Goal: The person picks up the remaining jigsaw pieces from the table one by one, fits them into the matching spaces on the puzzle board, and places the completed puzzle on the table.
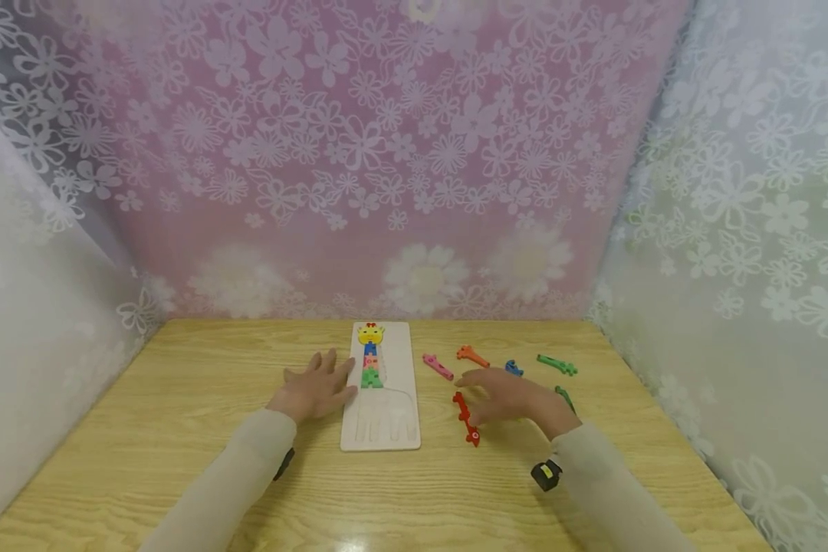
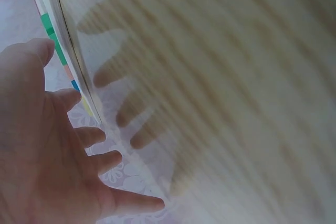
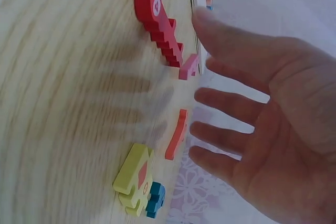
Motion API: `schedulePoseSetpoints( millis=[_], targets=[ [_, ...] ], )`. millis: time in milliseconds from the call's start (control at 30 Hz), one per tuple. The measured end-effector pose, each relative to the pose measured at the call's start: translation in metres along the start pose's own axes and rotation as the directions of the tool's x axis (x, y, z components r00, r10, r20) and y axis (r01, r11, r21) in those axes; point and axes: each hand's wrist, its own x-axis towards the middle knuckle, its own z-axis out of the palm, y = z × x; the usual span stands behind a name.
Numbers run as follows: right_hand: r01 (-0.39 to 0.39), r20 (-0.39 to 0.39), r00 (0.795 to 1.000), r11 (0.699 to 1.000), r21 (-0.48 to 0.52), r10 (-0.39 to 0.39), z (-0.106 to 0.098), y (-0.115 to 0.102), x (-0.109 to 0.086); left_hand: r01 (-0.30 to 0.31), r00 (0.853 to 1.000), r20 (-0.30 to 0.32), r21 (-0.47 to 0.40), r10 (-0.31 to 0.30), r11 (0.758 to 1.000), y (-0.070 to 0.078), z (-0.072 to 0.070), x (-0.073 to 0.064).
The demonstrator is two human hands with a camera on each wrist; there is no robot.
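Observation:
A white puzzle board [image 1: 400,360] lies on the table. Its giraffe has a yellow head [image 1: 370,336] and a neck of blue, pinkish and green pieces [image 1: 371,379]; the outline of body and legs below is bare. At the board's left edge rests my left hand [image 1: 312,389], fingers spread, gripping nothing. My right hand [image 1: 514,395] hovers palm down beside the red piece [image 3: 157,11], fingers loosely extended and nothing held. In the right wrist view, a yellow piece [image 3: 131,171] lies under this hand, mostly hidden from the head view.
Right of the board lie a pink piece [image 1: 438,366], an orange piece [image 1: 473,356], a blue piece [image 1: 514,369], a green piece [image 1: 557,364] and a darker green piece [image 1: 564,396] partly behind the right wrist. Flower-patterned curtains [image 1: 386,153] close off the back and sides of the table.

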Motion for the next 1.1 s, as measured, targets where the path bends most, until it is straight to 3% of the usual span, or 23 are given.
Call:
schedulePoseSetpoints(
  millis=[233, 633, 1100],
  targets=[
    [-0.005, 0.054, 0.999, 1.000, 0.006, 0.005, 0.010, 0.000, -0.001, -0.010, 1.000, 0.012, -0.028, 0.010, 1.000, 0.004, 0.001, -0.002],
    [0.098, 0.059, 0.994, 0.993, -0.058, -0.094, 0.018, 0.001, 0.000, 0.009, 1.000, 0.013, -0.039, -0.008, 0.999, 0.004, 0.000, -0.002],
    [0.111, 0.041, 0.993, 0.991, -0.068, -0.108, 0.022, 0.003, -0.003, 0.002, 1.000, 0.022, -0.028, -0.001, 1.000, 0.000, 0.004, 0.001]
  ],
)
